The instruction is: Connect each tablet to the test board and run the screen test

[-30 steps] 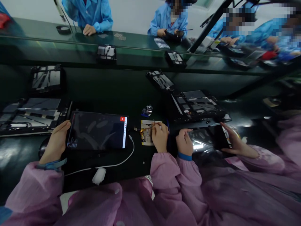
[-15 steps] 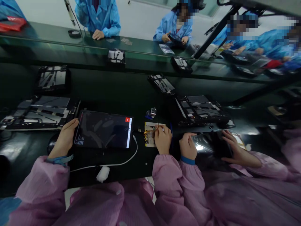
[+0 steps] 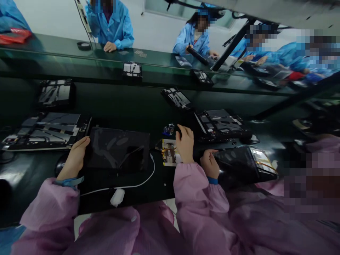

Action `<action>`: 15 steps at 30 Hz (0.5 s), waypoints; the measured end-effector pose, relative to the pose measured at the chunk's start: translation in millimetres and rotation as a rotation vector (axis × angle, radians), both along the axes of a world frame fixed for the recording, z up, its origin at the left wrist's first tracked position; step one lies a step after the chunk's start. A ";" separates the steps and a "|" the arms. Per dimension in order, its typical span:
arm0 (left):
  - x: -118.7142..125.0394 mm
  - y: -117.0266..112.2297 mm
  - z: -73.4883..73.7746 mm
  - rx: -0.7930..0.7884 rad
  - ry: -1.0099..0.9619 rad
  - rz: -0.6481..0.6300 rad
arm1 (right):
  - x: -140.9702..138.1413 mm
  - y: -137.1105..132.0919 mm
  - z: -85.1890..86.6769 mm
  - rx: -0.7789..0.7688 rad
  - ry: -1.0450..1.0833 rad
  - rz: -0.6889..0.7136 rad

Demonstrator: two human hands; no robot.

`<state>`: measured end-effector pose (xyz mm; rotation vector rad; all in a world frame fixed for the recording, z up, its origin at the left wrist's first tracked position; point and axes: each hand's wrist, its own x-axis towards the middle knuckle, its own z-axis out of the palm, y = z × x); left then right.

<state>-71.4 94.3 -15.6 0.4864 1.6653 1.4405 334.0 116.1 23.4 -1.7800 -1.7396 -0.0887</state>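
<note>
My left hand point(image 3: 74, 157) grips the left edge of a black tablet point(image 3: 118, 148), thumb on top; the tablet lies flat on the dark bench and its screen is dark. A white cable point(image 3: 138, 182) runs from the tablet's right edge to a white plug point(image 3: 117, 197). My right hand point(image 3: 184, 143) reaches past a small yellowish circuit board point(image 3: 168, 155), with its fingers curled together beside a small shiny part point(image 3: 169, 129). What they hold is hidden.
A co-worker's hand point(image 3: 209, 163) on my right holds a tablet in shiny wrap point(image 3: 244, 163). Open tablet shells lie at left point(image 3: 45, 129) and right point(image 3: 221, 124). A conveyor point(image 3: 159, 76) carries more shells. People in blue coats work beyond it.
The tablet's screen has gone dark. My right hand left the circuit board and moved forward towards the shiny part. The co-worker's wrapped tablet has shifted.
</note>
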 end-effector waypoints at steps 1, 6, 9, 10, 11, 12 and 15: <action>0.0 0.1 0.1 0.001 0.003 -0.002 | -4.3 10.1 0.8 -0.030 -0.045 0.009; -0.4 1.6 -2.1 -0.017 0.015 -0.015 | -1.7 33.0 -10.9 -0.179 -0.158 -0.002; -1.0 2.7 -3.9 -0.007 0.022 -0.036 | -0.5 26.8 -12.2 -0.161 -0.143 -0.002; -1.2 2.7 -4.2 -0.007 0.030 -0.044 | -2.9 22.1 -9.8 -0.129 -0.136 -0.008; -1.1 2.4 -4.1 -0.007 0.043 -0.051 | -7.1 16.4 -6.4 -0.088 -0.122 -0.017; -0.8 1.7 -3.6 -0.006 0.059 -0.059 | -13.3 10.3 -2.7 -0.047 -0.092 -0.015; 3.3 -2.0 0.7 0.029 0.108 -0.081 | -40.5 -5.8 6.0 -0.052 0.124 0.132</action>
